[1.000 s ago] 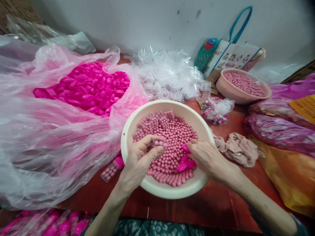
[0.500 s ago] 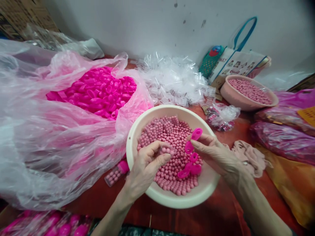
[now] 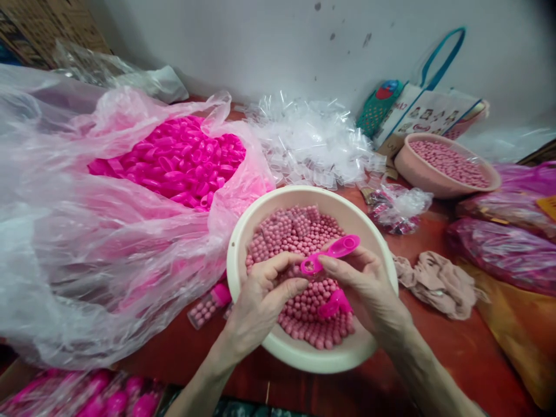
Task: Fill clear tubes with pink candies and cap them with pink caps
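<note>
Pink cap (image 3: 332, 253): pinched in right hand (image 3: 369, 289) fingertips, above cream basin (image 3: 243, 243).
Left hand (image 3: 260, 295): fingers closed on small clear tube, partly hidden, meeting the cap.
Basin contents: pink beads (image 3: 299, 231), more caps.
Tabletop (image 3: 391, 370): basin rests here; bag of pink caps (image 3: 182, 159) left.

R hand (image 3: 367, 286) brought pink cap (image 3: 332, 252) to L hand (image 3: 260, 298), prob. touching.

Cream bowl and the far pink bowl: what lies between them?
In the head view, a small crumpled clear bag lies on the red table between cream bowl and pink bowl.
</note>
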The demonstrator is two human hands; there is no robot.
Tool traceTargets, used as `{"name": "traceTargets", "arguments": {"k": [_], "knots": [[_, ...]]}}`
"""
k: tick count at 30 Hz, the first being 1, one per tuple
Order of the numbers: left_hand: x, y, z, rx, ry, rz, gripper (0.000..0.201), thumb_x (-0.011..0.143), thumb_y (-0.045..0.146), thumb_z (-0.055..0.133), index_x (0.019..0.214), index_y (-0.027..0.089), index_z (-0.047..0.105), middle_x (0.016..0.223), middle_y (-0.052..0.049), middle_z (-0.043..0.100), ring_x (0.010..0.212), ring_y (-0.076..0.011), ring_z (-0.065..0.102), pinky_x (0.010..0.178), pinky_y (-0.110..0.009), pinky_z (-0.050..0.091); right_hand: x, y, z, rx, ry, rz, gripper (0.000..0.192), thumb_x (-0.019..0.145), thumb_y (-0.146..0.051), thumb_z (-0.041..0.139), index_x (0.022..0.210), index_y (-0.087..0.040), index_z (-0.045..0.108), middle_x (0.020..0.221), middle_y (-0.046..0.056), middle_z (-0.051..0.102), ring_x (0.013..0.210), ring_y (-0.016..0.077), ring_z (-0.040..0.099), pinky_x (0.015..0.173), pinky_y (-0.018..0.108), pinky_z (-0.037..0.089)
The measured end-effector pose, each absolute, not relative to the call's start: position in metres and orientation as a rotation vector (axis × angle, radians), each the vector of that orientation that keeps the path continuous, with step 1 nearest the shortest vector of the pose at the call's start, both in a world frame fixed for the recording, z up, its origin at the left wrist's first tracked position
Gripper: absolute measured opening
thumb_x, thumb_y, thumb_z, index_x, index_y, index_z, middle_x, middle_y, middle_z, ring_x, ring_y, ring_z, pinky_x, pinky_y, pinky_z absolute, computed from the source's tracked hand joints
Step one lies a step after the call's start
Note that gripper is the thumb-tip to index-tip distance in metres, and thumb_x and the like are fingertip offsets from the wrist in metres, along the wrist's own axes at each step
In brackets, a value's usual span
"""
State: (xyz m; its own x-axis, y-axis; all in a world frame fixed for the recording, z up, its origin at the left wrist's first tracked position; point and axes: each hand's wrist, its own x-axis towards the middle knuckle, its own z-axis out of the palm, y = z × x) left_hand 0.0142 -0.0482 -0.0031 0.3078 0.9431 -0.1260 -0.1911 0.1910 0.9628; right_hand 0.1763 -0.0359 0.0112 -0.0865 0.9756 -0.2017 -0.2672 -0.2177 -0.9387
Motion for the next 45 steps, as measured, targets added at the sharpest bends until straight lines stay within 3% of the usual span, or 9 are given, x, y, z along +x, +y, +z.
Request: {"name": "traceTargets", "arguments": {"k": [5,12,16,20,23,28,35,41,45], "knots": [[0.015,-0.047,-0.002,1.029,0.904,1.070,0.022,0.081,0.015,0.063,0.102,0.018,0.067,0.092,-0.001,0.069,0.089,-0.0144,0.061,0.082,-0.022,0.047,0.181,-0.038,0.005,-1.223,-1.141,1.369,0.019,0.067,-0.027,0.077,0.073,-0.020,0.060,0.069,-0.002,0.061,0.064,0.0121,0.055,0.061,0.023,0.044],[0.015,-0.047,-0.003,1.061,0.877,1.070,0.022,0.082,0.014,0.063,0.101,0.023,0.068,0.091,0.003,0.069,0.088,-0.0102,0.061,0.080,-0.016,0.047,0.185,-0.041,0.013,-1.296,-1.172,1.429,0.016,0.070,-0.026,0.075,0.079,-0.021,0.063,0.062,-0.005,0.058,0.053,0.0080,0.049,0.049,0.019,0.038],[0.015,-0.046,-0.002,1.080,0.877,1.072,0.022,0.081,0.013,0.063,0.100,0.023,0.069,0.091,0.002,0.069,0.089,-0.0109,0.061,0.081,-0.016,0.047,0.189,-0.040,0.021,-1.307,-1.506,1.178,0.008,0.073,-0.026,0.074,0.077,-0.023,0.067,0.070,-0.003,0.064,0.061,0.0109,0.055,0.054,0.021,0.043],[0.016,-0.047,-0.004,1.032,0.899,1.056,0.022,0.080,0.013,0.064,0.099,0.021,0.069,0.087,0.002,0.069,0.085,-0.0116,0.061,0.078,-0.017,0.047,0.194,-0.040,0.025,-1.223,-1.879,0.888,0.008,0.081,-0.025,0.066,0.088,-0.024,0.069,0.078,0.000,0.067,0.071,0.0142,0.060,0.063,0.024,0.046],[0.016,-0.048,-0.006,1.011,0.906,1.048,0.022,0.079,0.015,0.065,0.099,0.021,0.069,0.085,0.002,0.068,0.084,-0.0118,0.060,0.077,-0.018,0.047,0.195,-0.040,0.025,-1.202,-2.005,0.738,0.009,0.084,-0.024,0.062,0.091,-0.021,0.067,0.075,0.001,0.066,0.067,0.0132,0.060,0.061,0.024,0.045],[0.015,-0.048,-0.004,1.062,0.884,1.033,0.022,0.082,0.015,0.063,0.101,0.022,0.069,0.092,0.001,0.068,0.088,-0.0119,0.060,0.080,-0.018,0.046,0.189,-0.042,0.027,-1.241,-1.910,0.839,0.012,0.088,-0.026,0.057,0.088,-0.023,0.068,0.071,-0.001,0.065,0.061,0.0106,0.058,0.056,0.020,0.044],[0.015,-0.047,-0.004,1.070,0.889,1.013,0.022,0.084,0.016,0.060,0.103,0.023,0.067,0.093,0.001,0.066,0.090,-0.0123,0.058,0.082,-0.021,0.045,0.187,-0.044,0.024,-1.357,-1.703,0.909,0.017,0.084,-0.034,0.060,0.084,-0.022,0.071,0.053,-0.004,0.053,0.044,0.0080,0.046,0.039,0.018,0.035],[0.013,-0.047,-0.006,1.098,0.898,0.957,0.015,0.083,0.019,0.061,0.097,0.021,0.067,0.084,0.002,0.061,0.080,-0.0105,0.053,0.074,-0.020,0.042,0.185,-0.041,0.023,-1.283,-1.821,0.951,0.020,0.088,-0.028,0.055,0.080,-0.019,0.070,0.056,-0.003,0.055,0.047,0.0081,0.048,0.042,0.018,0.037],[0.011,-0.048,-0.005,1.037,0.893,0.910,0.009,0.084,0.024,0.060,0.089,0.017,0.062,0.072,0.003,0.053,0.064,-0.0075,0.047,0.059,-0.018,0.039,0.178,-0.043,0.019,-1.177,-2.011,0.549,0.019,0.090,-0.017,0.051,0.080,-0.015,0.067,0.065,0.001,0.060,0.058,0.0108,0.056,0.055,0.021,0.045]]}}
